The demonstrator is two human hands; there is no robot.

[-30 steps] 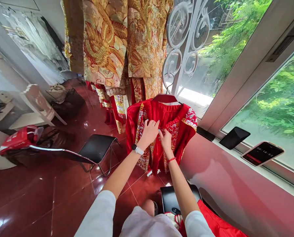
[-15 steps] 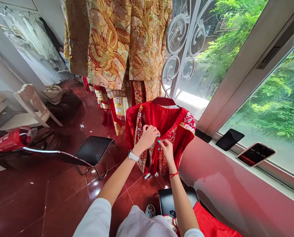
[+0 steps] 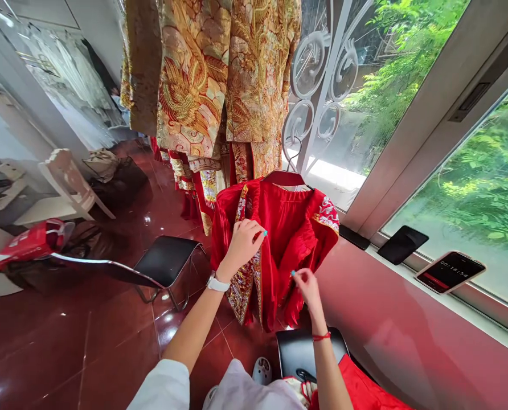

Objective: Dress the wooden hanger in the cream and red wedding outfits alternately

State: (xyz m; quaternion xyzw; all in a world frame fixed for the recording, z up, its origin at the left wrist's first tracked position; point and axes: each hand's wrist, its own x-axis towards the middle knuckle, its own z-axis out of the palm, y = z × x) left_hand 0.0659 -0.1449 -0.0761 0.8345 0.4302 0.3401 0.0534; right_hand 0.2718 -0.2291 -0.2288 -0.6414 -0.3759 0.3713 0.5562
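Note:
A red embroidered jacket hangs in front of me on a hanger, its two front panels spread apart so the plain red lining shows. Gold and silver embroidery runs along the left panel and over the right shoulder. My left hand pinches the edge of the left front panel. Lower down, my right hand has thumb and finger closed on the edge of the right front panel. The hanger's hook reaches up by a white scrolled metal grille.
Gold embroidered garments hang behind the jacket. A black chair stands to the left, another black seat close below me with red cloth beside it. Two phones, one showing a timer, rest on the window ledge at right.
My hands have moved apart from the middle of the jacket, left hand leftward, right hand right and downward. The front panels have opened wider, and the view has shifted slightly.

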